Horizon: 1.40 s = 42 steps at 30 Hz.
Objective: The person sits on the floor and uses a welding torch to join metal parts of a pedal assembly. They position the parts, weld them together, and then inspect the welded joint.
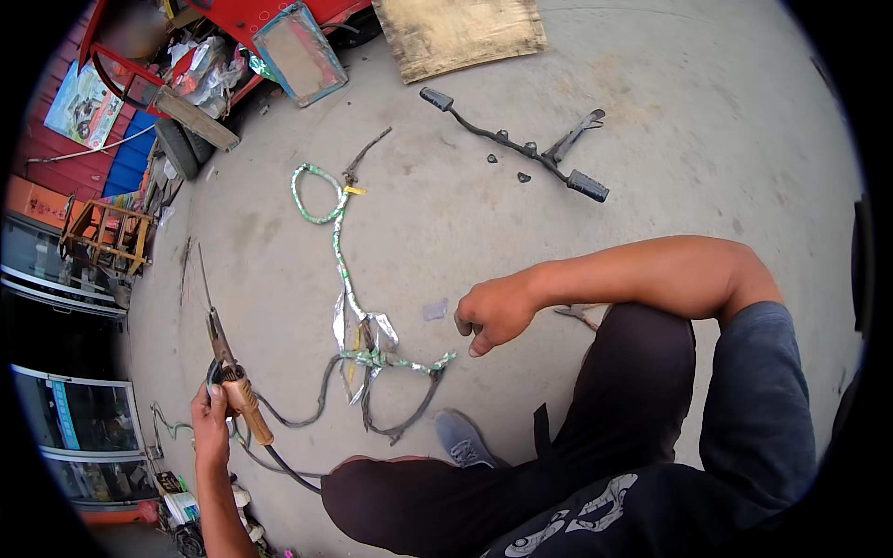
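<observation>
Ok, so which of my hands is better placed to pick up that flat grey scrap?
Probably your right hand: it looks empty and appears close to the flat grey scrap, while your left hand holds the tan-handled clamp, farther off.

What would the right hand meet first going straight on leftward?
Probably the small grey scrap on the ground, just left of the right hand; the hand's height is unclear, so it may pass over.

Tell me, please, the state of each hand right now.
Left hand: closed, holding a welding electrode holder.
Right hand: partly open, loosely curled, nothing visible in it.
</observation>
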Each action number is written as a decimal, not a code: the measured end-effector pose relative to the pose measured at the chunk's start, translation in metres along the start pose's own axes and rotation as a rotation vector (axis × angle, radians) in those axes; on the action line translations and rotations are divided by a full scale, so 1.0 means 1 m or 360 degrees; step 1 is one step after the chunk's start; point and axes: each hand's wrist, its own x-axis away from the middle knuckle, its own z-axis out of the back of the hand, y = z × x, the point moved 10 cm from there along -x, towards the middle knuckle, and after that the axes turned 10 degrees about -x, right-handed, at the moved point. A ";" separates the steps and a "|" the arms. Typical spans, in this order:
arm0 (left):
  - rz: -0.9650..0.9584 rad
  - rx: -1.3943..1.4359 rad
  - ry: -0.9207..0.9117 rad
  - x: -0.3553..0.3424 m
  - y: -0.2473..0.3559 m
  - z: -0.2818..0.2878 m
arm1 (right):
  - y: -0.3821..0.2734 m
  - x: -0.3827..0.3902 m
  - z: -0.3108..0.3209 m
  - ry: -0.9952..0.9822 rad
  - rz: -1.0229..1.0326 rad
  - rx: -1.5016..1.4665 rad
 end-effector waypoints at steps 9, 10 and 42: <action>-0.0439 0.0156 -0.0409 -0.055 0.243 -0.174 | -0.005 0.038 0.043 0.0795 0.0478 -0.0460; -0.0412 0.0213 -0.0424 -0.055 0.260 -0.182 | -0.005 0.042 0.050 0.0914 0.0534 -0.0576; -0.0302 -0.0966 0.0160 -0.371 0.113 -0.244 | 0.165 0.190 0.166 0.2580 0.0367 -0.1663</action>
